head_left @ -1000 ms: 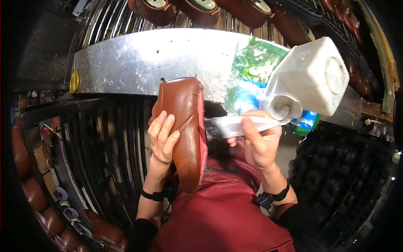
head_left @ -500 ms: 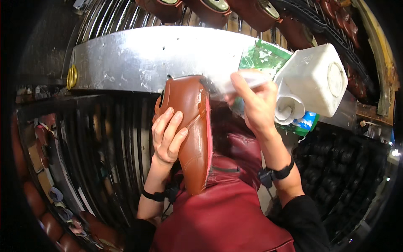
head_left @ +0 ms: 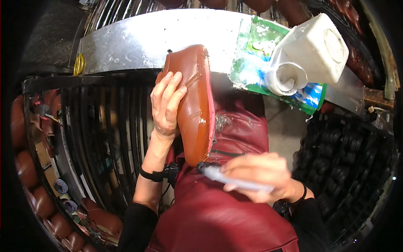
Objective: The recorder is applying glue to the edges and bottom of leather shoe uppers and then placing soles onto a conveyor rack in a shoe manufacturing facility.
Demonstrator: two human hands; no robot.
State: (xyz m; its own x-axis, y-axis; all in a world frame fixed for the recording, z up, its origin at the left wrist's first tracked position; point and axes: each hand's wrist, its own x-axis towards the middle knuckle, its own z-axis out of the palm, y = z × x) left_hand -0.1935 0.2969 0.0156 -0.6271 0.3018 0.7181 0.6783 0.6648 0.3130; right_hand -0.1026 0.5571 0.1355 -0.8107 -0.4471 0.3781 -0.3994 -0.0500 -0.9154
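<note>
A brown leather shoe upper point(head_left: 189, 101) stands lengthwise over my lap, its heel end by the metal bench and its toe toward me. A pink band point(head_left: 211, 115) runs along its right lower edge. My left hand point(head_left: 166, 105) wraps round its left side. In my right hand point(head_left: 260, 174), slightly blurred, is a brush with a pale handle point(head_left: 239, 180) and dark bristles point(head_left: 203, 166). The bristles are at the toe's right edge. Whatever lies on the shoe's underside is hidden from me.
Across the front runs a metal bench point(head_left: 126, 42). On its right lie a green and blue sheet point(head_left: 262, 35), a white cup point(head_left: 289, 77) and a tilted white plastic jug point(head_left: 321, 46). Black soles point(head_left: 340, 164) are piled at right. Brown shoes point(head_left: 44, 206) sit at lower left.
My right hand has brought the brush from the heel end down along the right edge to the toe. My left hand keeps its hold. The view has shifted slightly.
</note>
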